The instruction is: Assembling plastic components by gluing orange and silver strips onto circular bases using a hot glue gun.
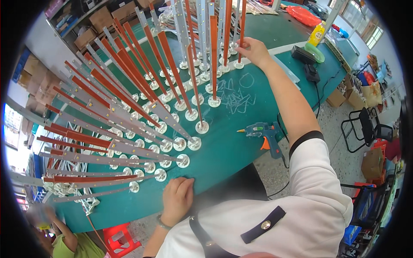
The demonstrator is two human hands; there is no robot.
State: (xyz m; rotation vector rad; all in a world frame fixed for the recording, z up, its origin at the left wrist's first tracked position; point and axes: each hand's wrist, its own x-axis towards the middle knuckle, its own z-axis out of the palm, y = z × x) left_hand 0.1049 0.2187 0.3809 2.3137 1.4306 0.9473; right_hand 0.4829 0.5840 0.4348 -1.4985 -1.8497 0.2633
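Observation:
Many slim LED strips (214, 56), some grey with LEDs and some reddish-brown, stand upright on round clear-and-white bases (214, 101) across the bench. At the far right of these rows, my right hand (256, 52) reaches out with thumb and fingers closed around the lower part of a reddish-brown strip (242, 26), just above its base (238, 65). My left hand (177, 198) rests curled on the near edge of the bench, with nothing visible in it, below the nearest bases. A blue-green glue gun (262, 130) with an orange trigger lies right of the rows.
The green bench (232, 150) bears chalk-like marks. At its far right are a yellow bottle (317, 33), a green dish (315, 52) and a black power adapter (302, 55). A cable trails off the edge. A person in green (79, 245) and a red stool (120, 240) are lower left.

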